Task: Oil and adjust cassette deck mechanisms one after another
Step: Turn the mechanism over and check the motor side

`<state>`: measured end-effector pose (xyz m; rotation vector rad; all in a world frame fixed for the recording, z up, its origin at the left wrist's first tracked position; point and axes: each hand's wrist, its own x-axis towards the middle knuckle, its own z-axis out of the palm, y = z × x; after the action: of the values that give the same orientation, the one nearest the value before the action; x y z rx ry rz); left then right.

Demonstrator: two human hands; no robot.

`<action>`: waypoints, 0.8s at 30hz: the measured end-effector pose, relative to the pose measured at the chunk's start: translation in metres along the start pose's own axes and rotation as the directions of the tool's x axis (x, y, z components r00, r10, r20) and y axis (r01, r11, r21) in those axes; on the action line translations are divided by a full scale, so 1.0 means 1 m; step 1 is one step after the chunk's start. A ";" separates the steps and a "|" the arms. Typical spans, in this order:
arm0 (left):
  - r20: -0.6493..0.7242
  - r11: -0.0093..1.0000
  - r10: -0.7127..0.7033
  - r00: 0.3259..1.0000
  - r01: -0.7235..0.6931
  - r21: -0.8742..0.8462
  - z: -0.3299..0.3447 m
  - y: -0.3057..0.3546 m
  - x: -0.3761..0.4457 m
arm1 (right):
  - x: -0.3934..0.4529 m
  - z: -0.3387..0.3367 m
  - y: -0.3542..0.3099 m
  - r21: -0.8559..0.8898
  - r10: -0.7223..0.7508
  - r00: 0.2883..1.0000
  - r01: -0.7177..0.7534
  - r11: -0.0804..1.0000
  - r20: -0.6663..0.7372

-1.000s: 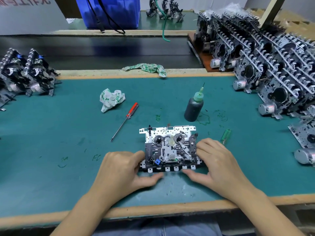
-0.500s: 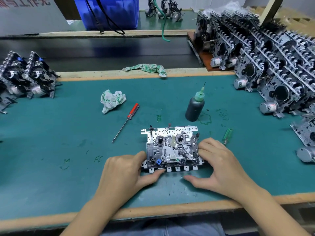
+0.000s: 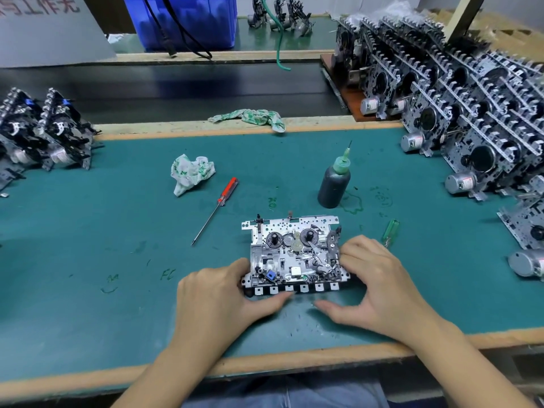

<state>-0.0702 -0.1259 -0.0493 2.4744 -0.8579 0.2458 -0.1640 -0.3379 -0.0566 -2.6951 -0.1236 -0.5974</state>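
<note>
One cassette deck mechanism [image 3: 294,251] lies flat on the green mat [image 3: 88,245] in front of me, reels up and its row of keys toward me. My left hand [image 3: 217,298] grips its left side, the thumb lying along the front keys. The fingers of my right hand [image 3: 374,284] curl over its right edge, while that thumb stretches out over the mat just short of the keys. A dark oil bottle [image 3: 334,184] with a green needle spout stands upright behind the mechanism.
A red-handled screwdriver [image 3: 217,207] lies to the back left, a green-handled one [image 3: 390,232] by my right hand. A crumpled rag [image 3: 190,172] sits on the mat. Many stacked mechanisms [image 3: 471,128] fill the right side; a few more mechanisms [image 3: 44,134] stand far left. Behind runs a black conveyor belt [image 3: 176,89].
My right thumb has drawn back a little from the front keys. My left thumb has slid further right along the keys. The mechanism has stayed in place.
</note>
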 end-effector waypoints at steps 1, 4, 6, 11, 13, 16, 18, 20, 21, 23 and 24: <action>0.012 0.999 -0.027 1.000 0.028 -0.025 -0.001 0.000 0.001 | 0.000 0.000 0.000 -0.008 -0.002 1.000 0.002 1.000 0.000; 0.059 0.988 -0.112 0.992 0.117 -0.097 -0.003 0.001 0.003 | 0.001 -0.002 -0.002 -0.032 -0.008 1.000 0.008 0.999 0.000; 0.070 0.985 -0.119 0.990 0.126 -0.120 -0.003 0.002 0.003 | 0.001 -0.003 -0.003 -0.036 -0.017 1.000 0.017 0.999 0.004; 0.096 0.986 -0.064 0.993 0.078 -0.145 -0.004 -0.002 0.001 | 0.000 -0.001 -0.005 -0.118 -0.010 1.000 0.008 0.993 -0.017; 0.092 0.986 -0.019 0.996 0.033 -0.161 -0.007 -0.001 0.001 | 0.000 0.000 -0.006 -0.155 -0.001 0.999 -0.004 0.988 -0.032; 0.081 0.993 0.002 0.997 0.008 -0.115 -0.007 0.001 0.001 | 0.000 -0.001 -0.004 -0.142 -0.004 1.000 0.000 0.990 -0.028; 0.084 0.996 0.020 0.996 -0.012 -0.092 -0.005 0.002 0.001 | 0.000 -0.001 -0.006 -0.146 0.014 0.999 -0.021 0.989 -0.048; 0.047 0.993 0.078 0.996 -0.073 -0.094 -0.004 0.002 0.000 | 0.001 0.001 -0.010 -0.178 0.051 0.994 -0.068 0.982 -0.097; 0.038 0.992 0.084 0.996 -0.080 -0.100 -0.004 0.003 0.000 | 0.002 0.002 -0.012 -0.185 0.071 0.991 -0.091 0.979 -0.113; 0.022 0.993 0.074 0.997 -0.071 -0.095 -0.004 0.003 0.000 | 0.004 0.002 -0.012 -0.159 0.076 0.992 -0.092 0.983 -0.106; 0.018 0.994 0.064 0.998 -0.062 -0.087 -0.004 0.004 0.000 | 0.004 0.001 -0.010 -0.127 0.060 0.995 -0.070 0.989 -0.082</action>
<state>-0.0728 -0.1261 -0.0444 2.3761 -0.9371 0.2005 -0.1619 -0.3282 -0.0520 -2.7832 0.0253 -0.7116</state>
